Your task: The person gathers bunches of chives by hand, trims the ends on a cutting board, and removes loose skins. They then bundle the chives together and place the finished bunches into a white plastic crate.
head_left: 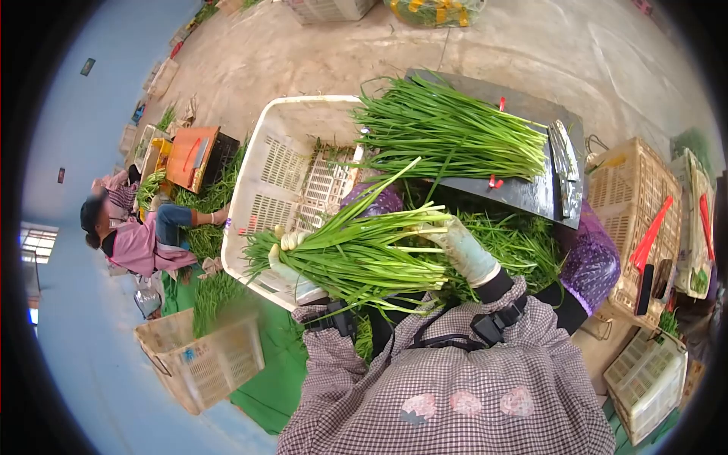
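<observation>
A loose bunch of long green chives (pixel 364 258) lies across my lap, with its pale stem ends on the right. My gloved left hand (pixel 290 265) is wrapped round the leafy end, fingertips showing on top. At the stem end, my gloved right hand (pixel 466 249) closes on some of the stalks; its fingertips are partly hidden among them. A few stalks stick out above the rest. Beyond my hands, a larger, neater pile of chives (pixel 455 129) rests on a dark board (pixel 523 189), with red ties partly showing at it.
A white plastic crate (pixel 262 163) with leaf scraps stands at front left. Loose chives (pixel 516 246) lie under the board. A flat metal strip (pixel 563 163) is on the board's right. More crates (pixel 633 205) stand at right. A person (pixel 140 227) sits at far left by a crate (pixel 201 364).
</observation>
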